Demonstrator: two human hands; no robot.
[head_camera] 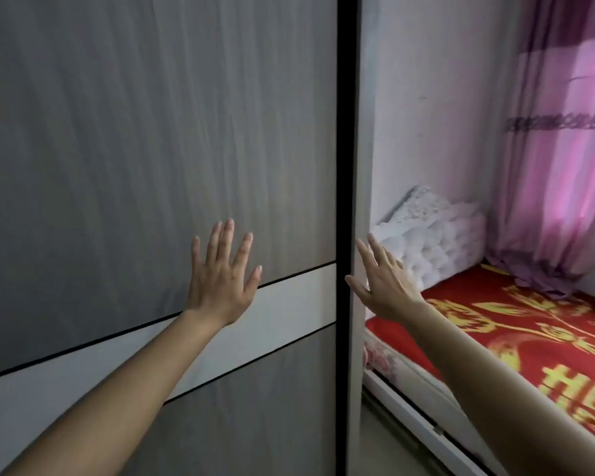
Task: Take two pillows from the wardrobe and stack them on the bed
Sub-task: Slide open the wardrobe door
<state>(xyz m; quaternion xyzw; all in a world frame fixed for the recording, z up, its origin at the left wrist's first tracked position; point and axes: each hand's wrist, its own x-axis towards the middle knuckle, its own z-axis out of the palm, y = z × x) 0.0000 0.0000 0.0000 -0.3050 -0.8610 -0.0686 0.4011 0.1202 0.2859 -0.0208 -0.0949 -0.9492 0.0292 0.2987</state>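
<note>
Head view is showing the wardrobe door [152, 149] filling the left and middle: a grey wood-grain sliding panel with a pale band crossing it and a dark vertical edge strip at its right side. Door is sitting closed, so the pillows are hidden; I cannot tell from here where they are lying inside.

Bed [529, 338] is lying to the right, just beside the wardrobe end, wearing a red cover with gold pattern. White tufted headboard [437, 242] is standing at its far end against the wall. Purple curtain [560, 166] is hanging in the corner beyond, its hem pooling on the cover.

Left hand [220, 280] is pressing flat on the door face above the pale band, fingers spread, gripping nothing. Right hand [382, 286] is reaching at the door's dark edge strip, fingers extended and loose, also holding nothing; whether the fingertips are touching the strip I cannot tell.

Judgement: the step in hand is sliding the door aside, task barely begun. Pillows will likely be handling as light, soft and bulky, sagging if pinched at a corner. Better hold: one hand on each short side, or an arm under the middle. Stacking is calling for squared edges, as soft stacks slump.
</note>
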